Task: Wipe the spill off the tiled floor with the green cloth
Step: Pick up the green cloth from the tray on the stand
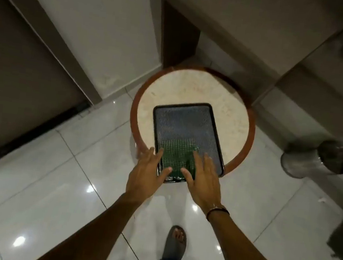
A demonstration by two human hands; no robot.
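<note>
Head view – the only one. Both hands are held out over the near end of a dark rectangular tray [190, 130], which sits on a round stone-topped table [229, 106] w/ a reddish-brown rim. The left hand [149, 174] is spread, fingers apart, its fingertips over the tray's near-left edge; nothing is clamped in it. The right hand [202, 177] is likewise splayed, palm down, over the tray's near-right part, nothing gripped. Whether either hand touches the tray can't be told.

A green patch [176, 159] is seen through or on the tray's textured surface, between the two hands. It is judged to be the green cloth, or a reflection of it; blur prevents certainty. No cloth is seen anywhere else. The two-handed spread is read as prep for taking hold of the tray by its near edge or reaching for what lies on it. The wipe itself is not yet begun.

Floor & room: glossy pale tiles [67, 192] w/ thin grout lines and bright lamp reflections. No spill can be made out – glare may hide it. A metal bin [313, 160] lies tipped on its side at right, well apart from the table. A sandalled foot [174, 246] is planted below the hands. Dark door panels at left, pale wall behind.
</note>
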